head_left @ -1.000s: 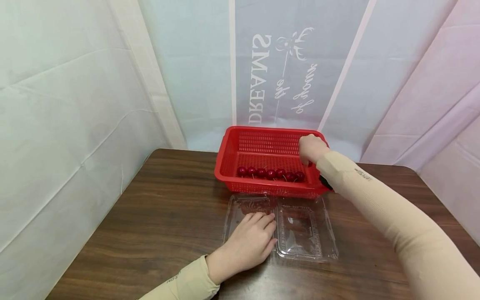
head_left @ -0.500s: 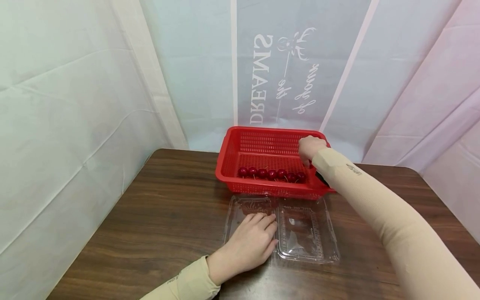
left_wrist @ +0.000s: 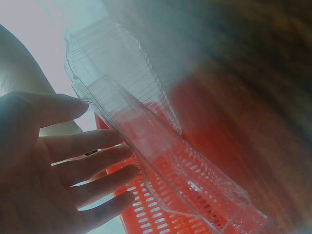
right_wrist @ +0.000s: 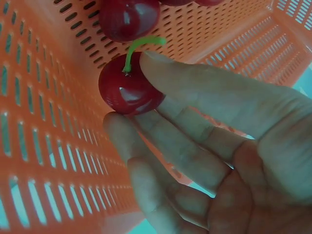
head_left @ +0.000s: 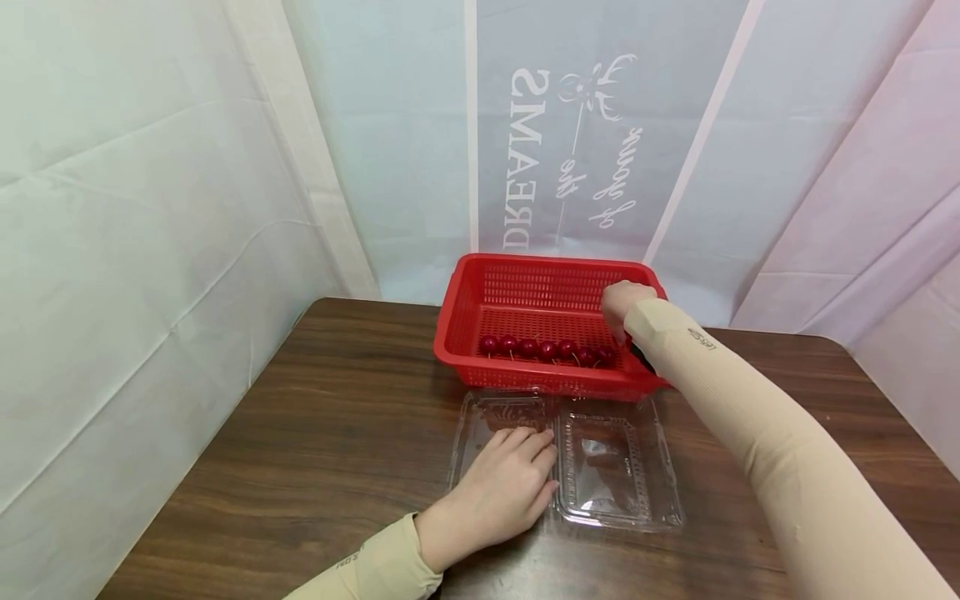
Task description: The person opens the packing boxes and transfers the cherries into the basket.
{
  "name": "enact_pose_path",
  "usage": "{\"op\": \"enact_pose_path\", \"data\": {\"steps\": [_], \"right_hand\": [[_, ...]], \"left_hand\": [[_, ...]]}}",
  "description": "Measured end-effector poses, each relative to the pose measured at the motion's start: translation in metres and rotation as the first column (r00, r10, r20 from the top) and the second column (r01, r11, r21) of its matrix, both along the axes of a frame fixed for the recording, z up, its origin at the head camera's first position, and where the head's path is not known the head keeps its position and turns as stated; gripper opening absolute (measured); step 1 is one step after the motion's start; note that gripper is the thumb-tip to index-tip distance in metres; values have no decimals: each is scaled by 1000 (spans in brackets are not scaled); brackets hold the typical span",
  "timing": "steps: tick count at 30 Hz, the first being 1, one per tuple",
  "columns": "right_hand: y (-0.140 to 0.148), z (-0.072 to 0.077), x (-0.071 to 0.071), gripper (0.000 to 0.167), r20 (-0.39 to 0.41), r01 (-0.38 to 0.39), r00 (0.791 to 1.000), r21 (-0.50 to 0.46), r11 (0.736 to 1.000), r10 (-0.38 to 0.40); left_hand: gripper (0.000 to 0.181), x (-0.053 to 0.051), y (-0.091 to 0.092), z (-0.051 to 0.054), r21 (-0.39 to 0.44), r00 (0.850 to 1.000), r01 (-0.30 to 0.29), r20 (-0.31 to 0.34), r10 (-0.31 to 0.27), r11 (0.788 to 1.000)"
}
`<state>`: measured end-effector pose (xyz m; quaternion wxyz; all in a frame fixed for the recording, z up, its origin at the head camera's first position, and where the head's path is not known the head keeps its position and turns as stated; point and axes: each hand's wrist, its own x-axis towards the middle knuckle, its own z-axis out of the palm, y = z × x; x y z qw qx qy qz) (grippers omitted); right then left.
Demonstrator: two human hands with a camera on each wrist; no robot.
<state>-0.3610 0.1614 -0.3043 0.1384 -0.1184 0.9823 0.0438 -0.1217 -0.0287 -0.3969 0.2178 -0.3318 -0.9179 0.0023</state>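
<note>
In the right wrist view my right hand (right_wrist: 209,131) pinches a dark red cherry (right_wrist: 129,90) with a green stem between thumb and fingers. The head view shows this hand inside the right end of a red basket (head_left: 450,333), its fingertips hidden. A row of cherries (head_left: 548,349) lies along the basket's near side. Fingers fairly straight, my left hand (head_left: 498,487) rests on the left half of an unfolded clear plastic clamshell box (head_left: 607,475) in front of the basket. The left wrist view has the fingers (left_wrist: 92,163) against the box's edge.
The brown wooden table (head_left: 337,417) carries the basket and box. Behind it hangs a printed cloth (head_left: 562,167), and a pale cloth (head_left: 150,250) closes off the left side. My right sleeve (head_left: 765,425) crosses over the table's right part.
My right hand has dipped slightly lower into the basket's right end. The left hand stays on the box, and the whole head view has shifted a little.
</note>
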Motion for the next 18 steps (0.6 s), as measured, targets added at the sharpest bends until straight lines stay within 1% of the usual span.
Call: {"op": "enact_pose_path", "data": {"steps": [1,3,4,6,8,11,13,14,15,17,18], "right_hand": [[1,-1,-1,35,5,12,1000,-10,1000,-12],[2,-4,-2,39,34,69,997,-57,996,-67],[2,-5,-3,42,54,114,993,-92,989,-110],[2,-6,-4,43,76,156,986,-110,982,-148],[2,-6,-3,41,87,159,985,-95,983,-150],[2,-3,-1,41,124,203,974,-111,973,-189],[1,2,1,46,197,297,943,-139,945,-268],[1,4,2,49,233,361,919,-176,916,-318],[1,7,4,54,274,428,889,-209,880,-367],[-1,10,5,59,333,511,840,-222,830,-428],[-2,11,6,59,350,535,825,-226,814,-445]], "left_hand": [[33,0,0,0,0,1000,0,-1,0,1000],[33,0,0,0,3,1000,1,0,-1,1000],[33,0,0,0,4,1000,2,1,-2,1000],[33,0,0,0,5,1000,3,1,-3,1000],[33,0,0,0,5,1000,4,0,-4,1000],[33,0,0,0,3,1000,4,-7,-4,1000],[33,0,0,1,3,1000,4,-10,-4,1000],[33,0,0,1,4,1000,3,-11,-3,1000],[33,0,0,1,4,1000,2,-12,-2,1000],[33,0,0,1,3,1000,1,-11,-1,1000],[33,-1,0,1,3,1000,0,-11,0,1000]]}}
